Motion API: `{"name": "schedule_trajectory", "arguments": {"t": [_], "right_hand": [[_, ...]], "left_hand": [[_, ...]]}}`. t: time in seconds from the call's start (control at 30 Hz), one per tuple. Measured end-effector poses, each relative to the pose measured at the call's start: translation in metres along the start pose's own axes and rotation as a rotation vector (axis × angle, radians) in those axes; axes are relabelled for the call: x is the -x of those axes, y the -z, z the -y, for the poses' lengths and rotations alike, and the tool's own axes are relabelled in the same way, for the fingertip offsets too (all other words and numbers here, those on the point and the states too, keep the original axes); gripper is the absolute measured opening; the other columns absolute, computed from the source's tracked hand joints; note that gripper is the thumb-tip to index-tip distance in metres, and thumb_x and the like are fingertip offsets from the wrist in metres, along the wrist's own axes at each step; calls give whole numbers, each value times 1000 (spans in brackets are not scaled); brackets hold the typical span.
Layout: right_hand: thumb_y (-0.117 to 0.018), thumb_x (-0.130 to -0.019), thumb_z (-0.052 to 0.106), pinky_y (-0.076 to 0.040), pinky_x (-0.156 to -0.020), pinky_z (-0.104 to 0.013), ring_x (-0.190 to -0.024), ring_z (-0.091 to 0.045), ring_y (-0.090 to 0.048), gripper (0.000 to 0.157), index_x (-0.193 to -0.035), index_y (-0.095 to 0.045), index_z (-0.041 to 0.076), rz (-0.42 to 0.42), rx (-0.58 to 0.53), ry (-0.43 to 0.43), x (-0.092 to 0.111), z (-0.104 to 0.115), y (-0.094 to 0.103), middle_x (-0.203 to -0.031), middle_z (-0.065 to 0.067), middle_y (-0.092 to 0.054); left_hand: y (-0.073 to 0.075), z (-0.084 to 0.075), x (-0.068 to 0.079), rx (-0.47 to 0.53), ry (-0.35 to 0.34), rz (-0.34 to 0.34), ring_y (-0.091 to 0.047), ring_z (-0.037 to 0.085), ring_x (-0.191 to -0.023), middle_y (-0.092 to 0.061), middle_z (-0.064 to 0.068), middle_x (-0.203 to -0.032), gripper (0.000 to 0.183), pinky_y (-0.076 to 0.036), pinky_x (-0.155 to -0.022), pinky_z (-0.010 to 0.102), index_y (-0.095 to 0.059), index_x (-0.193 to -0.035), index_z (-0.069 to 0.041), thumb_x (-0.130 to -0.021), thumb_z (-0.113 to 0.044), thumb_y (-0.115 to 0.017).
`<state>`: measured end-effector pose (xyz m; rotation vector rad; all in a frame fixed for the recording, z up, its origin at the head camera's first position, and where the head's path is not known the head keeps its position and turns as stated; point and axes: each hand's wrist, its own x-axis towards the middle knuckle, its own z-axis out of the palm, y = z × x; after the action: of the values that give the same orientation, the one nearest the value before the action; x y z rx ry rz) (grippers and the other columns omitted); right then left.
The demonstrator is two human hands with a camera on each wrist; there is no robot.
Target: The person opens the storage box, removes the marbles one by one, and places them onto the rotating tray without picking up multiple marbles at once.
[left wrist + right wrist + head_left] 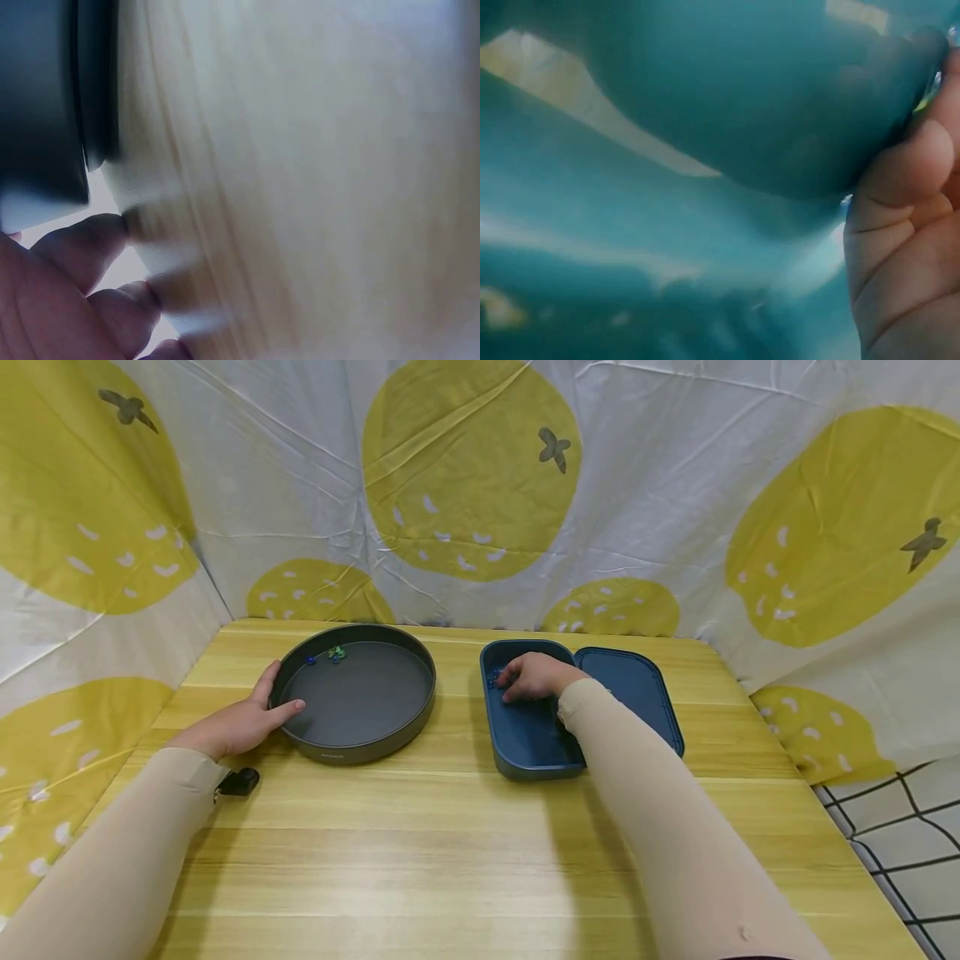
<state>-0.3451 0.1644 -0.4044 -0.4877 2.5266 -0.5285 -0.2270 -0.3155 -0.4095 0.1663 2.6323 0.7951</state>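
Note:
My left hand (238, 725) holds the near-left rim of a round dark grey cake pan (360, 693), thumb over the rim and fingers along the outer wall. In the left wrist view, its fingertips (142, 296) are low by the table. Inside the pan, at the far left, lie a small blue ball (310, 660) and a little green-and-blue cluster (336, 653). My right hand (536, 677) reaches into a dark blue rectangular box (528, 735), fingers bent toward small blue pieces (494, 677) in its far left part. I cannot tell whether it pinches one.
A matching blue lid (626, 689) lies against the box's right side. Wooden tabletop (420, 852) stretches in front of both containers. A yellow-and-white patterned cloth (465, 485) hangs behind and at the sides. A black wire grid (900, 843) shows at the lower right.

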Motion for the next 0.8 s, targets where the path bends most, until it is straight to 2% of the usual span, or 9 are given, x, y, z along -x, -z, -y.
{"name": "schedule_trajectory", "arguments": {"t": [0.17,0.3,0.47,0.8], "right_hand": [[-75,-98,23,-58,-89,-39,-104,-25,-71,39,-135,-72,11,-33,-32,-20,1,-7,-1,-133,-13,-72],[-74,-99,22,-56,-98,-42,-115,-28,-70,41,-138,-70,10,-37,-48,1,1,-6,-2,-143,-13,-67],[-74,-100,21,-53,-105,-44,-127,-30,-66,42,-140,-69,10,-37,-48,14,1,-4,-3,-153,-14,-60],[-74,-100,23,-50,-111,-46,-130,-29,-64,44,-142,-68,13,-28,-47,17,-2,-7,-4,-155,-14,-58]], "left_hand": [[0,1,-1,-6,1,4,-33,67,-144,6,42,-168,103,-30,-116,73,34,-161,-11,-109,-64,-38],[0,2,0,-24,6,1,-40,66,-141,2,44,-167,104,-33,-115,73,34,-161,-11,-108,-65,-37],[0,1,1,-29,9,2,-40,66,-140,3,44,-167,103,-33,-115,73,35,-160,-11,-109,-65,-36],[0,-1,1,-22,4,-1,-38,66,-142,4,43,-167,103,-32,-116,73,34,-160,-10,-109,-64,-37]]}}
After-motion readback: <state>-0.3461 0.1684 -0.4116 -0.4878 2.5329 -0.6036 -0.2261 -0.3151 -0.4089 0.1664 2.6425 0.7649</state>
